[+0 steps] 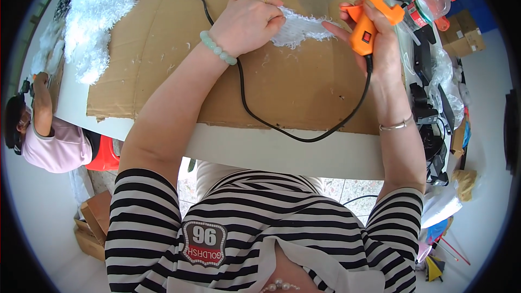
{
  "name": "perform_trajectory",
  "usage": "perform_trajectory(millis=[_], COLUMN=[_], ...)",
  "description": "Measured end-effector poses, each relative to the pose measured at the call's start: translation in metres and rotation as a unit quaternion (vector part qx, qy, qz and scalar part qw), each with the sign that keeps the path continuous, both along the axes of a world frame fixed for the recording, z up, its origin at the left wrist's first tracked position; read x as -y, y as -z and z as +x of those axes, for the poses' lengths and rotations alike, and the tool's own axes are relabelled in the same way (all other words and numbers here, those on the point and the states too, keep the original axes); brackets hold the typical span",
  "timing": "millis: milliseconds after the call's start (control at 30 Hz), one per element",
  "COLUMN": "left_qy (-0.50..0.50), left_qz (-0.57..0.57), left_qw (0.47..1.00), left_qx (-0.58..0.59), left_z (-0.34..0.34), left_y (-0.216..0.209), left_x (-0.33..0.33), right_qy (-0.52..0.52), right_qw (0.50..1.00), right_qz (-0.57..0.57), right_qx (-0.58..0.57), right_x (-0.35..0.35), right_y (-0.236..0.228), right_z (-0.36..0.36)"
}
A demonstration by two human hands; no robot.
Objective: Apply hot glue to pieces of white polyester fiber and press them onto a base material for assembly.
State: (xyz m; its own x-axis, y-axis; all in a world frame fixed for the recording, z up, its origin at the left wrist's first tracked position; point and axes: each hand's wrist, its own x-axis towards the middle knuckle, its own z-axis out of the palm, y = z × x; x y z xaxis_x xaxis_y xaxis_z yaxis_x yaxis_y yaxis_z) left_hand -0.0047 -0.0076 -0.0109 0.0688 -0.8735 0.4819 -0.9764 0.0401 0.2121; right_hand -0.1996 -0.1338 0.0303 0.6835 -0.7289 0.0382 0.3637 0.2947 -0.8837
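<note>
My right hand (pixel 385 49) is wrapped around the handle of an orange hot glue gun (pixel 364 30) with a red switch. The gun is raised over the right part of the cardboard, its front end toward the top of the view. One outstretched finger of that hand reaches the right end of a small piece of white shaggy fabric (pixel 298 28). My left hand (pixel 251 21) has its fingers curled at the fabric's left edge and grips it; the fingertips are partly hidden. A black cable (pixel 287 134) loops from the gun across the cardboard, passing under my left wrist.
Brown cardboard (pixel 179 84) covers much of the white table (pixel 282 154). White shaggy fabric (pixel 100 19) is heaped at the far left. To the right are a plastic bottle (pixel 434 5), black items (pixel 429 108) and boxes (pixel 464 32). Another person (pixel 54 141) works at left.
</note>
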Motion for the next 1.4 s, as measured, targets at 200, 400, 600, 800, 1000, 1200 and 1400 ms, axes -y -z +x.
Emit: perform_trajectory(millis=[200, 400, 600, 800, 1000, 1200, 1400], left_qy=[-0.003, 0.011, 0.077, 0.074, -0.001, -0.034, 0.033], left_qz=[-0.027, -0.109, -0.028, -0.042, -0.068, -0.11, -0.125], left_qw=[0.999, 0.985, 0.995, 0.994, 0.996, 0.993, 0.989], left_qx=[-0.04, -0.135, 0.05, 0.074, -0.056, 0.022, -0.07], left_z=[0.006, -0.008, -0.037, -0.031, -0.015, -0.012, -0.013], left_y=[0.0, -0.017, -0.019, -0.011, 0.002, 0.002, -0.004], left_x=[0.001, 0.0, -0.006, 0.001, 0.006, 0.008, 0.007], right_qy=[0.012, 0.013, 0.008, 0.012, 0.006, 0.008, 0.009], right_qw=[0.998, 0.999, 0.999, 0.999, 0.998, 0.999, 0.999], right_qz=[-0.042, -0.024, -0.025, -0.024, -0.028, -0.028, -0.014], right_qx=[-0.049, -0.041, -0.032, -0.04, -0.055, -0.029, -0.034], right_x=[0.001, 0.004, 0.003, 0.003, 0.001, 0.001, 0.002], right_y=[0.009, 0.014, 0.013, 0.014, 0.013, 0.016, 0.018], right_z=[0.016, 0.013, 0.013, 0.014, 0.014, 0.014, 0.012])
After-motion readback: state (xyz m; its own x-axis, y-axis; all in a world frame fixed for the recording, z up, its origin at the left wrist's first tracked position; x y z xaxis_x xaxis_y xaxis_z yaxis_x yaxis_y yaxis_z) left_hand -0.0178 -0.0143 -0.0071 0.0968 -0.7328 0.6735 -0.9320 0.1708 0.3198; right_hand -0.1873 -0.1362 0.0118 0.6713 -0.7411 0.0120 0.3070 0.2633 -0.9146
